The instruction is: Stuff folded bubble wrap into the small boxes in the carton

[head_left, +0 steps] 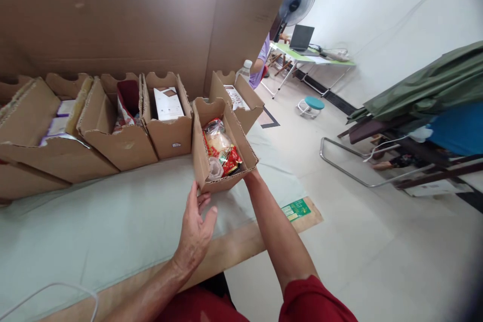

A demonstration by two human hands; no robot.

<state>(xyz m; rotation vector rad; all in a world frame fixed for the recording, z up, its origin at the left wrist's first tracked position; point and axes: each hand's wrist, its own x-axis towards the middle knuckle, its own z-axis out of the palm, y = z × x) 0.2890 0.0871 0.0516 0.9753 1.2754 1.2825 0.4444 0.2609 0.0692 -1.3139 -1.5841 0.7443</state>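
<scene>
A cardboard bin [222,184] stands forward of the others, turned at an angle. Inside it lie a red and clear food packet [226,153] and a whitish rolled piece [215,168]. My left hand [196,226] is at the bin's front lower left corner, fingers stretched and thumb apart, seemingly touching it with the fingertips. My right hand [252,177] reaches to the bin's right side; its fingers are hidden behind the cardboard. Just behind, another cardboard bin [249,116] holds a white printed box [236,96].
Several cardboard bins [168,137] line the pale cloth-covered table [124,216] to the left, before a tall cardboard panel [143,20]. A white cable [71,286] lies at lower left. Rightward are a stool [314,103], a laptop table [298,53], a fan [298,2] and people partly seen.
</scene>
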